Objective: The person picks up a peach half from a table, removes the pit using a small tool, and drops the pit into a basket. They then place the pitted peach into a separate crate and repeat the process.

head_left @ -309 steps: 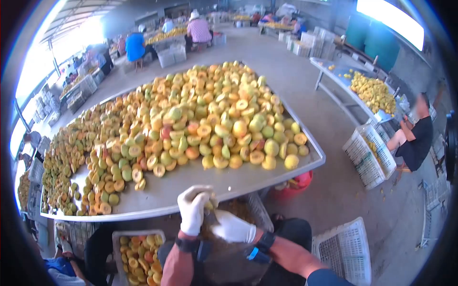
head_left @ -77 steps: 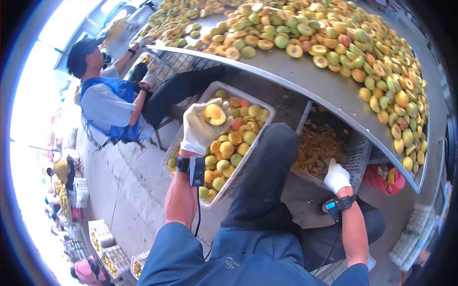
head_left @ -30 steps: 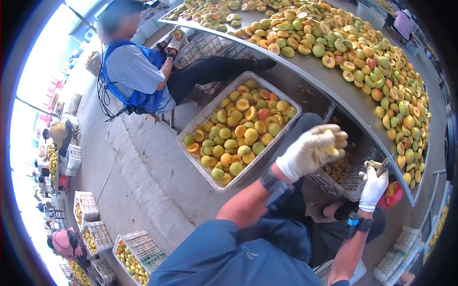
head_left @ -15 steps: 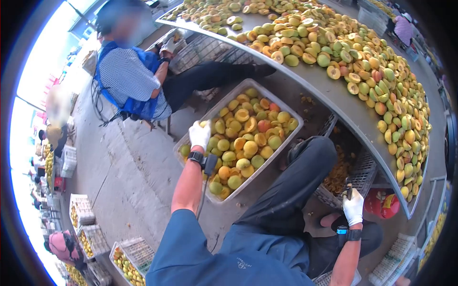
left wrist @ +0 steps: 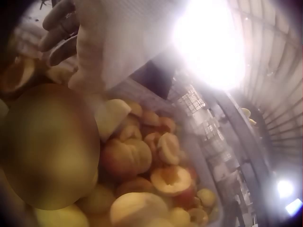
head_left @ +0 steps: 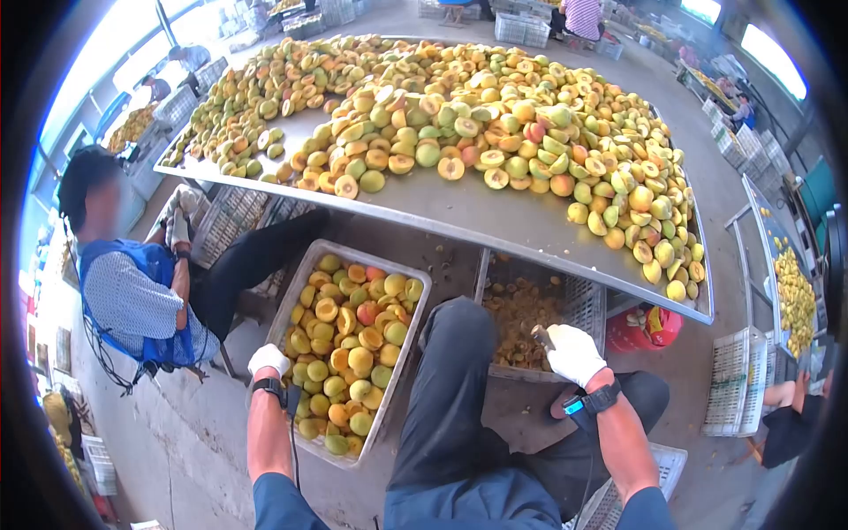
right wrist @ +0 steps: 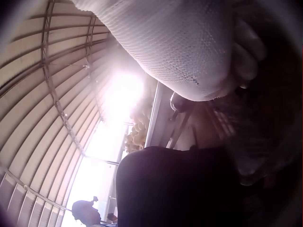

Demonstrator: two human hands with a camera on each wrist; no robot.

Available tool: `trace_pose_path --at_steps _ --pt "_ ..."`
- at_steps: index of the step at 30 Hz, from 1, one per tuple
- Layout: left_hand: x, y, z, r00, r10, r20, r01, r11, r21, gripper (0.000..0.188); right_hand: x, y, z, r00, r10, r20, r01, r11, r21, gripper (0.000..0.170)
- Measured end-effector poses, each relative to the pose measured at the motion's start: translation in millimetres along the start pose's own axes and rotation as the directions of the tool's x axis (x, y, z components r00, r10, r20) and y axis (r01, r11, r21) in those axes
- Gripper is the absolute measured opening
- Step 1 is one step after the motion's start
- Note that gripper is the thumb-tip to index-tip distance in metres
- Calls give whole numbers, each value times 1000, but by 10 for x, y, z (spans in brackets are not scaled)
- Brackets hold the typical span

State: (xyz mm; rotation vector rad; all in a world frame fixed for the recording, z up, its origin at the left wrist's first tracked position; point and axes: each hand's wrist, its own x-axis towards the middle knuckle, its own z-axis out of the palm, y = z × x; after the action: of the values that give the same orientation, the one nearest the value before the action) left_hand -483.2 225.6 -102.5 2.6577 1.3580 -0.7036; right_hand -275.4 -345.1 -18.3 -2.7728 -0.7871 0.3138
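Gripping a small tool [head_left: 540, 336] with the right hand [head_left: 576, 355], fingers curled round it, over the near edge of the scrap crate [head_left: 585, 305]. Left hand [head_left: 269, 360] released, fingers loose, at the left edge of the fruit crate [head_left: 398, 360]; can't tell if it touches the rim. That crate's full of fruit [head_left: 341, 344], some halved. Scrap crate sits partly under the tabletop [head_left: 495, 216], at its near edge. Fruit heap [head_left: 459, 115] on top runs to the right corner. Red bucket [head_left: 643, 329] below that corner. Seated person [head_left: 137, 296] off the left corner.
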Motion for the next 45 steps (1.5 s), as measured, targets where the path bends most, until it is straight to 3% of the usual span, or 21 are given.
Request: trace_pose_path --at_steps 3,5,7,9,11,13,14,15,17,18,21,27,31,33,35,37,39,40,41,44,45 --pt "-127 558 -676 924 166 -345 -224 965 -136 30 105 -14 -75 996 -73 48 74 997 -26 17" --pt "-272 1065 -1127 766 373 -523 -548 805 -229 27 195 -30 -149 963 -117 243 117 993 15 19" --pt "-427 1687 -1543 669 487 -562 -720 611 -328 26 271 -58 -212 948 -116 296 119 993 10 21" --pt "-306 2315 -1679 660 551 -510 -748 425 -509 27 363 43 -83 943 -100 318 97 995 27 25" --pt "-487 2911 -2023 736 601 -310 -625 428 -653 38 382 73 -56 945 -87 316 69 995 67 27" --pt "-70 3729 -1939 703 491 -515 -712 477 -516 44 386 180 13 941 -61 331 36 996 83 30" --pt "184 3974 -1877 686 487 -540 -710 610 -352 48 370 153 -75 926 -69 372 53 997 52 27" --pt "190 4126 -1894 664 506 -550 -731 594 -335 48 370 163 -63 923 -54 381 43 998 38 25" --pt "189 4386 -1887 489 547 -680 -738 674 11 48 359 104 -239 915 -69 398 48 997 61 26" --pt "230 4490 -1932 506 611 -608 -740 671 59 46 379 151 -285 914 -59 400 29 996 81 26" --pt "350 4601 -1912 510 692 -510 -727 664 175 40 337 110 -367 921 -52 386 11 994 109 24" --pt "219 4718 -2142 711 600 -367 -638 770 23 51 180 234 -446 949 25 315 -58 994 96 21" --pt "118 4674 -2035 736 569 -368 -621 783 -31 50 123 231 -445 954 -23 297 -16 992 128 21" --pt "-32 4636 -1990 811 546 -208 -580 797 -170 49 96 202 -453 960 12 279 -50 990 129 21" --pt "-215 4588 -1953 826 538 -169 -564 783 -262 49 93 192 -482 977 48 209 -80 986 147 21" --pt "19 4588 -1717 746 618 -249 -661 733 -162 44 110 196 -466 994 66 84 -81 976 202 22" --pt "-471 4502 -1808 774 623 -118 -513 506 -693 38 139 214 -419 995 55 -88 -29 962 271 22" --pt "-624 4450 -1789 701 703 -117 -458 318 -830 40 134 210 -414 980 59 -187 1 952 307 21" --pt "-774 4396 -1766 623 768 -150 -363 114 -925 42 114 185 -505 962 50 -269 48 937 347 21" --pt "-1560 4215 -1752 538 832 -136 -103 -95 -990 41 117 156 -570 883 52 -467 166 895 415 26" --pt "-1717 4193 -1708 534 836 -123 -115 -72 -991 42 119 155 -599 859 60 -508 183 892 414 26"
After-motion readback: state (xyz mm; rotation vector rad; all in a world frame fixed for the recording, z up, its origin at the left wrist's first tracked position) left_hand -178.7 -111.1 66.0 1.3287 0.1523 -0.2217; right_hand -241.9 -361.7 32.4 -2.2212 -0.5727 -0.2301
